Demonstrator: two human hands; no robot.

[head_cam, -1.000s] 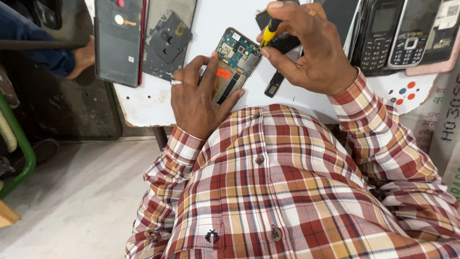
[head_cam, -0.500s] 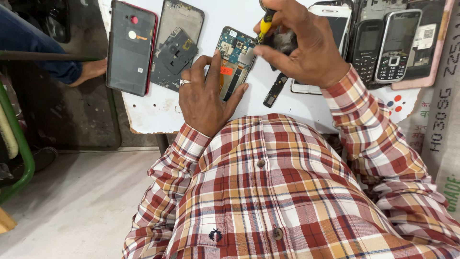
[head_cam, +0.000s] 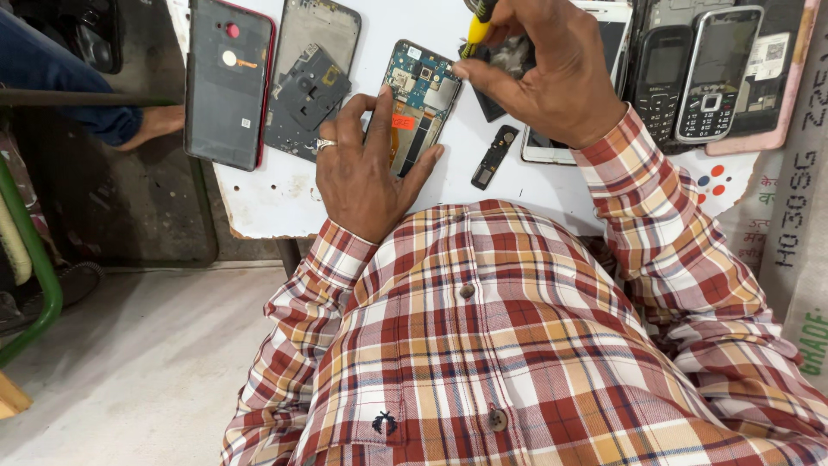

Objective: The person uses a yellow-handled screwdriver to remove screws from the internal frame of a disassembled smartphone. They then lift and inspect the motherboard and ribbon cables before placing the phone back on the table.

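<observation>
Your opened phone [head_cam: 420, 103] lies flat on the white table, back cover off, its long axis tilted slightly so the top leans to the right; you can see the bluish-green circuit board with metal shields across the upper half and an orange patch and dark strips lower down. Your screwdriver [head_cam: 477, 24] has a yellow and black handle and stands steeply over the phone's top right corner, its tip at or just above the board there, though contact is too small to tell.
</observation>
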